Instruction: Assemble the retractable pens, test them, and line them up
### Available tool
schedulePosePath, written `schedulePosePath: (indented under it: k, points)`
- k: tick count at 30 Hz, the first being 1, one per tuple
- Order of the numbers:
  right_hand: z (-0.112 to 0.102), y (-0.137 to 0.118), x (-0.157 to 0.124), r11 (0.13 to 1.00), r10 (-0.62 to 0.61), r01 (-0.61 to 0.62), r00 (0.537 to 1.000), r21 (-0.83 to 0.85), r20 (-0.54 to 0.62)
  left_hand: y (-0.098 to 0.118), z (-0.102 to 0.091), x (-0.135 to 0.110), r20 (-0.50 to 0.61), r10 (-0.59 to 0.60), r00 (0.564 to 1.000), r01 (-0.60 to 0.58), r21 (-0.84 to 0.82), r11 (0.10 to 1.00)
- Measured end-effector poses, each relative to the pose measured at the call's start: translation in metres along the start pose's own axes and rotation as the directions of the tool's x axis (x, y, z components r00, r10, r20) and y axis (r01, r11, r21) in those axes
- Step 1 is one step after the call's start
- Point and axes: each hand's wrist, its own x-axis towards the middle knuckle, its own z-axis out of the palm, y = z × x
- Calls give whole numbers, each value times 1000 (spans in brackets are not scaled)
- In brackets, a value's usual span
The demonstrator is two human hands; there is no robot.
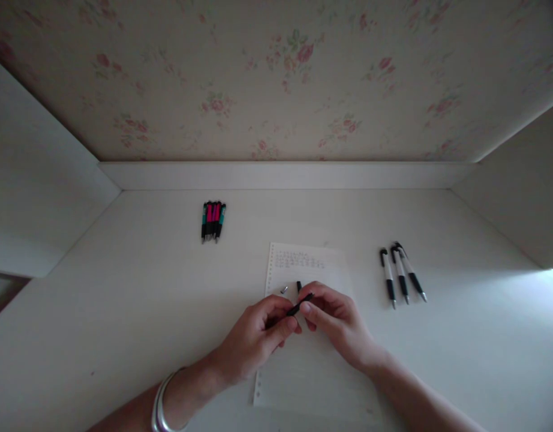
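Over a sheet of lined paper [303, 375], my left hand [263, 330] and my right hand [334, 318] meet. Both are closed on a short black pen part [300, 305], each pinching one end between thumb and fingers. It lies slanted, its right end higher in the view. Just beyond my fingers, a small silver pen tip [284, 290] rests on the paper. A black tube-like piece [298, 286] shows beside it, partly hidden by my right hand.
Several black pens with teal and pink barrels [213, 222] lie bunched at the back left. Three white-and-black pens [401, 275] lie side by side on the right. Handwriting covers the paper's top lines. White panels [285, 176] border the white desk [168, 288].
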Motion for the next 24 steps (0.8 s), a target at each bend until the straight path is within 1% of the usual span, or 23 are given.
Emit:
schedulePosePath:
  k: [6,13,18,24]
  points:
    - [-2,6,-1,998,21,-23,999,-62,-34,7,0,-1,-30,-23,999,24,51,998]
    - [0,3,-2,993,31,-35,999,-115,-35,11,0,-1,-4,-63,998,63,95,993]
    - [-1,6,-2,994,46,-51,998,-100,-48,11,0,-1,-6,-59,998,59,112,992]
    - [-2,12,-2,996,33,-36,999,-80,-39,15,1,-1,-21,-85,996,87,182,979]
